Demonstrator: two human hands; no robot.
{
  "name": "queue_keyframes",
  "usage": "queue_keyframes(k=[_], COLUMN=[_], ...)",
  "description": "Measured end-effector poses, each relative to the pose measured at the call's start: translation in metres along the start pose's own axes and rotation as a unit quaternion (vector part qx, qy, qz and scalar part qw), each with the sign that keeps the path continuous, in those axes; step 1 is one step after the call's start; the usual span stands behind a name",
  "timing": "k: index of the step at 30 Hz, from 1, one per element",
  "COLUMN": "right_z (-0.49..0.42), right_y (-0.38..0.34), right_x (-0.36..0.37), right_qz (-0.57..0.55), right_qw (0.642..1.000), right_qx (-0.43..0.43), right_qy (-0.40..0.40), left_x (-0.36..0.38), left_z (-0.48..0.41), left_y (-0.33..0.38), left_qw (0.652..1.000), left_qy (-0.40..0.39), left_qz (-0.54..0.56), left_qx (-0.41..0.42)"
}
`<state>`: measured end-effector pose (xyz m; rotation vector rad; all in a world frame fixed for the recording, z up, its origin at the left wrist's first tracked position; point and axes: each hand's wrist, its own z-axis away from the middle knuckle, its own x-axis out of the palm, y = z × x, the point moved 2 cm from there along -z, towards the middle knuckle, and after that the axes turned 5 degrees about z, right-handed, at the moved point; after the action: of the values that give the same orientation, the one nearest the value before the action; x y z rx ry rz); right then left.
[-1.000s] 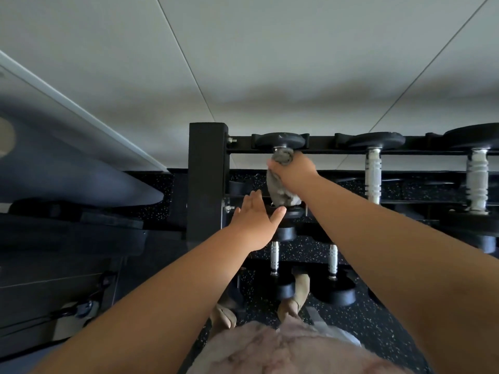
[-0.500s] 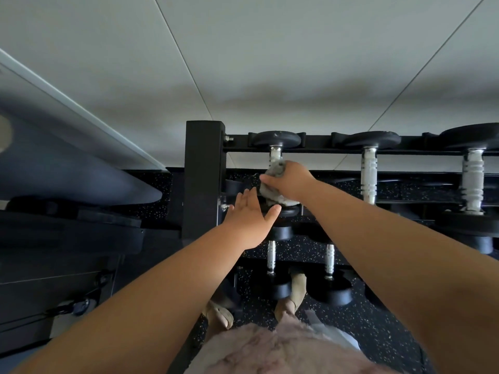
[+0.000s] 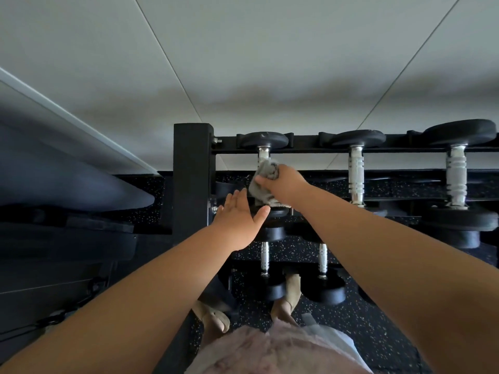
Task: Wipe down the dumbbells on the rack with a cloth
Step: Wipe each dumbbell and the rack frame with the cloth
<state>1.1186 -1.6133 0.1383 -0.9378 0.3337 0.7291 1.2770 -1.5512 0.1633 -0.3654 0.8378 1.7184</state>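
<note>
Both bare arms reach forward, hands close together

The right hand (image 3: 283,182) is closed in a fist around a grey cloth (image 3: 263,182), knuckles up, thumb tucked along the near side, forearm stretching in from the lower right. The left hand (image 3: 240,214) lies open and flat just below and left of it, fingers (image 3: 237,197) together and pointing forward, thumb spread out to the right, its forearm coming in from the lower left. The two hands are near each other but not touching.
</note>
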Motion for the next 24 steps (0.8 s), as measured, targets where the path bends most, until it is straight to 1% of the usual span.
queue_keyframes(k=[1,3,4,5,6,8,9,10,11,12,14,15,18,20,22,24], right_z=[-0.006,-0.015,-0.017,-0.016,-0.012,0.002,0.009,0.017,0.025,0.032,0.037,0.035,0.016,-0.001,-0.012,-0.020], right_y=[-0.004,-0.012,-0.014,-0.015,-0.015,-0.006,0.001,0.008,0.012,0.013,0.008,0.002,-0.020,-0.036,-0.056,-0.073], right_x=[-0.006,-0.016,-0.018,-0.017,-0.015,-0.012,-0.014,-0.019,-0.026,-0.036,-0.055,-0.061,-0.067,-0.066,-0.062,-0.055], right_qz=[-0.046,-0.159,-0.217,-0.251,-0.249,-0.163,-0.120,-0.096,-0.095,-0.121,-0.159,-0.142,-0.034,0.044,0.115,0.182], right_qw=[0.998,0.977,0.963,0.955,0.958,0.980,0.986,0.987,0.983,0.975,0.959,0.959,0.971,0.971,0.957,0.933], right_qx=[0.019,0.059,0.071,0.082,0.087,0.084,0.081,0.082,0.079,0.068,0.016,-0.018,-0.102,-0.141,-0.198,-0.270], right_qy=[0.046,0.128,0.142,0.135,0.116,0.080,0.082,0.103,0.135,0.174,0.235,0.243,0.212,0.190,0.180,0.154], left_x=[-0.001,-0.002,-0.002,-0.002,-0.002,0.000,0.001,0.002,0.003,0.004,0.002,0.002,0.003,0.007,0.010,0.011], left_z=[0.001,0.003,0.004,0.003,0.002,-0.002,-0.003,-0.004,-0.005,-0.006,-0.013,-0.017,-0.029,-0.032,-0.031,-0.033], left_y=[0.001,0.003,0.003,0.003,0.003,0.000,-0.002,-0.003,-0.003,0.000,0.011,0.019,0.042,0.049,0.052,0.053], left_qw=[1.000,1.000,1.000,1.000,1.000,1.000,1.000,0.999,0.998,0.997,0.990,0.986,0.972,0.967,0.962,0.962], left_qy=[-0.003,-0.007,-0.006,-0.005,-0.004,0.005,0.016,0.028,0.042,0.058,0.095,0.114,0.155,0.201,0.238,0.246], left_qz=[-0.003,-0.009,-0.009,-0.008,-0.006,-0.010,-0.008,0.003,0.022,0.046,0.098,0.123,0.173,0.144,0.115,0.102], left_qx=[0.000,-0.003,-0.005,-0.005,-0.003,0.009,0.020,0.031,0.038,0.038,0.022,0.008,-0.037,-0.056,-0.061,-0.064])
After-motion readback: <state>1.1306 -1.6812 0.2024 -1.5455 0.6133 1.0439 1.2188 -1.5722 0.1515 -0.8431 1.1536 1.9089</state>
